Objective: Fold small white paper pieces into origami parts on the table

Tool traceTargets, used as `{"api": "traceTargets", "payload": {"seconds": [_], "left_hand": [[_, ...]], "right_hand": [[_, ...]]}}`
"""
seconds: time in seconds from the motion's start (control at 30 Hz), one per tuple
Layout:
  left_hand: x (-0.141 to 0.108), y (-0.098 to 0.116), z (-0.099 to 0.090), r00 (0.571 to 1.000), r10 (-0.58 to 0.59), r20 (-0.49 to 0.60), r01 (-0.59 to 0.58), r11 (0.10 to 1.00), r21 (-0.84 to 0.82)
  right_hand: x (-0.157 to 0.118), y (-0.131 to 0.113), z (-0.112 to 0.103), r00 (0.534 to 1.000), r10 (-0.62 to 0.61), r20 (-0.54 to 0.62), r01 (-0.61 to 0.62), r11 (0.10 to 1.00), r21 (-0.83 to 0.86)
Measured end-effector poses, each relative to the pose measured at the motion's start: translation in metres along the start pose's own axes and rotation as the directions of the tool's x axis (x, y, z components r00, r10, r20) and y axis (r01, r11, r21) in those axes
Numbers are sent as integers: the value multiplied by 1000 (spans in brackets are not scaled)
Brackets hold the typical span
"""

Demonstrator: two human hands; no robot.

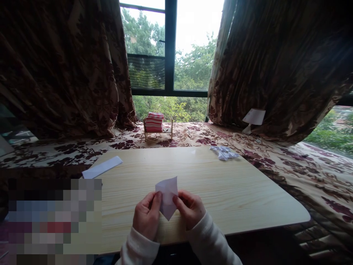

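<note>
A small folded piece of white paper (167, 197) is held up above the near part of the wooden table, its lower end coming to a point. My left hand (148, 213) pinches its left edge, with the thumb on the face turned toward me. On the opposite edge, my right hand (191, 209) grips the paper between thumb and fingers. Both hands are at about the same height, and the fingers behind the paper are partly hidden.
The light wooden table (220, 191) bears a white paper strip (102, 167) at back left and crumpled or folded papers (224, 152) at back right. Beyond stand a small rack (158, 131) with striped cloths (154, 122) and a white lamp (254, 117). Pixelation covers the lower left.
</note>
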State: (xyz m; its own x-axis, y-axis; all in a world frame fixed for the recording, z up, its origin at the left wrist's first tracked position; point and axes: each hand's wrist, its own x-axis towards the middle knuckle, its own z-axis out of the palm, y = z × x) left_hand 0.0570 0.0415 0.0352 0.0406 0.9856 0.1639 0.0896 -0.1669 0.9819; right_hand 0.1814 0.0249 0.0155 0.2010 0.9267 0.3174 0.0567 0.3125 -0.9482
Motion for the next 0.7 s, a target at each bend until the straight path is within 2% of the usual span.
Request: {"api": "traceTargets", "payload": {"seconds": [0.1, 0.3, 0.5, 0.57, 0.7], "left_hand": [[3, -2, 0, 999, -49, 16, 51, 992, -116], [17, -8, -1, 976, -167, 140, 205, 918, -339], [20, -3, -4, 955, -208, 213, 273, 899, -342], [18, -2, -3, 956, -215, 201, 273, 904, -329], [13, -3, 1, 973, -198, 117, 226, 923, -312]], "right_hand": [[0, -1, -2, 1000, -4, -3, 3, 999, -52], [-2, -5, -4, 999, -34, 40, 37, 994, -101], [-1, -1, -3, 996, -53, 72, 59, 995, -86], [-1, 1, -2, 998, -38, 40, 40, 998, -54], [-2, -2, -2, 990, -50, -129, 51, 999, 4]]}}
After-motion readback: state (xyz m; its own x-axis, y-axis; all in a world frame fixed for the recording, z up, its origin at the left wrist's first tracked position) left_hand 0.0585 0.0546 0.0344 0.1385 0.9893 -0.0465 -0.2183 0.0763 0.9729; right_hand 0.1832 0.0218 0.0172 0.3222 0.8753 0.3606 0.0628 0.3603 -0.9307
